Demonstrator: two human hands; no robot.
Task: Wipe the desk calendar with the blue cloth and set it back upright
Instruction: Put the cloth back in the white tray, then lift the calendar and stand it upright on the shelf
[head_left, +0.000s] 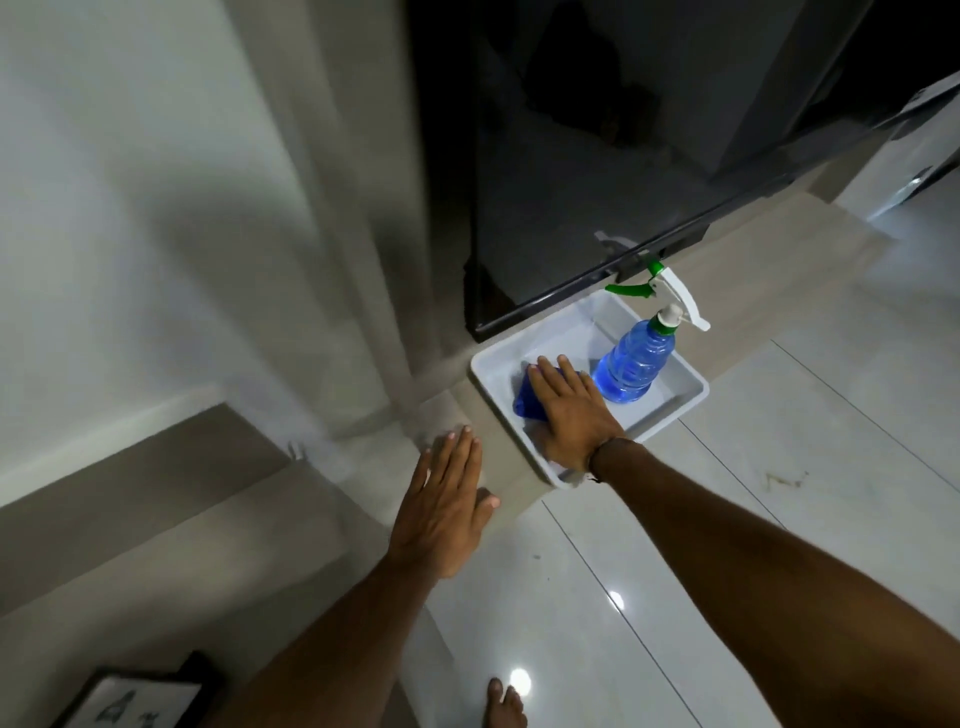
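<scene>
Calendar first: honestly I can't say for sure where it is. A dark-framed thing (130, 699) with a pale face sits at the bottom left corner, on the grey ledge, and that might be it, but it's cut off by the edge and too blurry to call. What's clear is the cloth (531, 399), a blue wad lying in the near-left end of a white tray (670, 410) that sits on the floor strip against a dark glass door (597, 156). Right hand (571, 413) is flat on top of the cloth, fingers stretched forward and together, palm down; it covers most of the cloth, so I can't tell if the fingers have actually closed on it underneath, looks more like pressing or just landing on it. Left hand (447, 512) is open and empty, fingers straight, hanging over the ledge just left of the tray and gripping nothing. Behind the right hand in the same tray stands a spray bottle (636, 364), blue liquid, white and green trigger head, upright and just beside the knuckles but not touching as far as I can see. A bare foot (505, 704) pokes in at the bottom on glossy white tiles. Progress-wise I'd say this is the very start: cloth is only being fetched, no wiping shows, and the standing-back-up bit is all still to come.
</scene>
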